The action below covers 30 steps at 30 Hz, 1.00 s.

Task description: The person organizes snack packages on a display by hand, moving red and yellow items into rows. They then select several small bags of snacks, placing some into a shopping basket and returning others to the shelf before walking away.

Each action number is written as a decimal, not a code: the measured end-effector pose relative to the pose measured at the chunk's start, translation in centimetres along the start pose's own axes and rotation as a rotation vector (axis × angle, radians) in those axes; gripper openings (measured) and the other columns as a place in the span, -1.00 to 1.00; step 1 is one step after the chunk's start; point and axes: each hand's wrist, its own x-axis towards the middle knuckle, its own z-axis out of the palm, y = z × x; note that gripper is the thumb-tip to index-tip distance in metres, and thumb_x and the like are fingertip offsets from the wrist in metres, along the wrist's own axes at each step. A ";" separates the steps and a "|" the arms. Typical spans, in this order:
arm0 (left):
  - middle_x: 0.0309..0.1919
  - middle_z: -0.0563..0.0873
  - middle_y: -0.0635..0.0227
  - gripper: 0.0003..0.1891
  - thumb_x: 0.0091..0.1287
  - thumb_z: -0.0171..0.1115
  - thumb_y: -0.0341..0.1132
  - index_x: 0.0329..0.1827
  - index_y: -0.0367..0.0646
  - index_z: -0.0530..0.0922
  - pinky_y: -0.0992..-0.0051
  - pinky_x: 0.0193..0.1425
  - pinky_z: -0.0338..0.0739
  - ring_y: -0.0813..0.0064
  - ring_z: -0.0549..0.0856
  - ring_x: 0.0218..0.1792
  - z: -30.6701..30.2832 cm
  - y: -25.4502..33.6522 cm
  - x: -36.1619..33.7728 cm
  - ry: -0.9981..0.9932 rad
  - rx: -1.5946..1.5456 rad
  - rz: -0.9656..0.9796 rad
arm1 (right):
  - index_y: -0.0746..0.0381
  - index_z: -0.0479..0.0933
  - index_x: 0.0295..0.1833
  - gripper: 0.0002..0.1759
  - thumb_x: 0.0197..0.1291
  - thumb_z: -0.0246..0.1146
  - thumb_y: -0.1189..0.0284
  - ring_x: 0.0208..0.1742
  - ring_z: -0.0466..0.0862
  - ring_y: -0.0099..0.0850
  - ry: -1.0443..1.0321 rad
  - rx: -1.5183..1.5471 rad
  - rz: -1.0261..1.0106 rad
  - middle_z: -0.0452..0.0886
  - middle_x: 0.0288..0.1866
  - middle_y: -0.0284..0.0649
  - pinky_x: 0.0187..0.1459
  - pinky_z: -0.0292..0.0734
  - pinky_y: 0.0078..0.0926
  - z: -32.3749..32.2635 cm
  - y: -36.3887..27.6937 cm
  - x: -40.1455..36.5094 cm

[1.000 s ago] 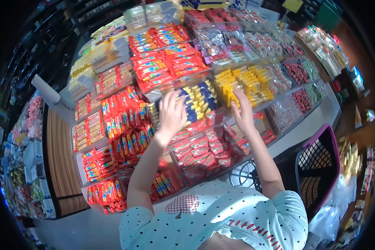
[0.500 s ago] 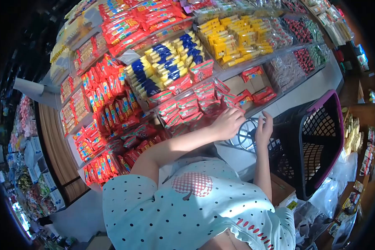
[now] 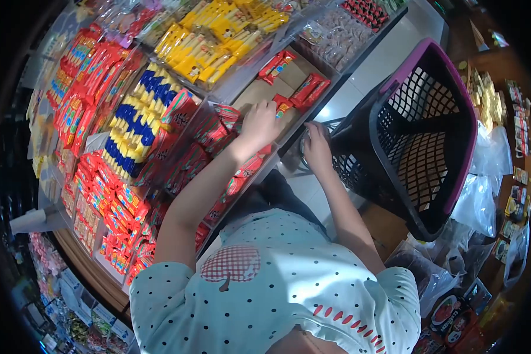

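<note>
My left hand [image 3: 261,125] is over the cardboard-lined compartment [image 3: 249,97] of the snack display. Its fingers are curled downward beside a small red snack packet [image 3: 283,106]; whatever they hold, if anything, is hidden. More red packets [image 3: 308,91] lie in the same compartment. Red-and-green packets [image 3: 209,130] fill the section below my left wrist. At the display's front edge is my right hand [image 3: 317,146], fingers loosely bent and apart, with no item visible in it. A black mesh basket [image 3: 379,138] with a purple rim stands beside my right forearm.
Yellow packets [image 3: 218,35] and blue-and-yellow packets [image 3: 137,121] fill neighbouring compartments behind clear dividers. Dark wire rings [image 3: 304,162] show beneath my right hand. Clear plastic bags [image 3: 477,197] hang at the right, near a wooden shelf with small goods.
The view has turned and shifted right, so the display sits further left. My left hand has moved from the red-and-green packets into the cardboard-lined compartment. My right hand is now nearer the display edge.
</note>
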 end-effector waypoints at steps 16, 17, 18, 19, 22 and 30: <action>0.16 0.44 -0.01 -0.14 0.04 0.30 -0.07 0.34 -0.29 0.08 0.04 -0.09 0.51 0.06 0.54 0.10 10.6 -0.9 9.1 -0.648 0.436 -0.328 | 0.15 0.62 -0.22 -0.75 0.02 0.16 0.31 0.05 0.46 -0.21 -0.038 -0.732 -0.052 0.53 -0.12 -0.18 -0.02 0.30 0.00 6.9 4.4 13.0; 0.18 0.43 0.00 -0.11 0.05 0.29 -0.08 0.36 -0.29 0.03 0.14 0.03 0.51 0.12 0.52 0.15 10.5 -0.4 9.0 -0.687 0.454 -0.356 | 0.15 0.63 -0.21 -0.74 0.04 0.15 0.29 0.07 0.45 -0.21 -0.054 -0.753 -0.030 0.52 -0.10 -0.19 -0.02 0.29 0.02 7.0 4.3 13.0; 0.19 0.42 0.01 -0.09 0.06 0.29 -0.09 0.38 -0.30 -0.01 0.23 0.14 0.50 0.17 0.50 0.20 10.5 -0.1 9.2 -0.723 0.473 -0.383 | 0.15 0.63 -0.21 -0.74 0.04 0.15 0.29 0.07 0.45 -0.21 -0.053 -0.754 -0.029 0.52 -0.10 -0.19 -0.02 0.29 0.02 7.3 4.1 13.2; 0.25 0.36 -0.01 -0.03 0.04 0.31 -0.08 0.40 -0.30 -0.06 0.23 0.17 0.48 0.20 0.46 0.25 10.5 0.0 9.4 -0.774 0.464 -0.406 | 0.17 0.63 -0.16 -0.72 0.09 0.12 0.29 0.12 0.41 -0.17 -0.084 -0.777 0.044 0.50 -0.04 -0.16 0.07 0.23 0.12 7.6 3.9 13.4; 0.19 0.44 -0.07 -0.02 0.00 0.33 -0.09 0.37 -0.37 -0.06 0.24 0.14 0.51 0.18 0.53 0.18 10.0 -0.3 9.1 -0.712 0.430 -0.333 | 0.19 0.63 -0.09 -0.68 0.16 0.08 0.30 0.19 0.35 -0.11 -0.156 -0.787 0.156 0.46 0.05 -0.14 0.15 0.18 0.23 7.7 4.0 13.8; 0.02 0.58 -0.12 -0.08 -0.03 0.24 -0.27 0.33 -0.50 -0.07 0.31 0.13 0.50 0.11 0.62 0.05 5.5 -2.4 9.9 -0.463 -0.226 -0.517 | 0.21 0.56 0.11 -0.59 0.23 0.04 0.30 0.32 0.26 0.27 -0.387 -0.927 0.293 0.28 0.36 -0.10 0.09 0.23 0.19 8.1 3.5 14.8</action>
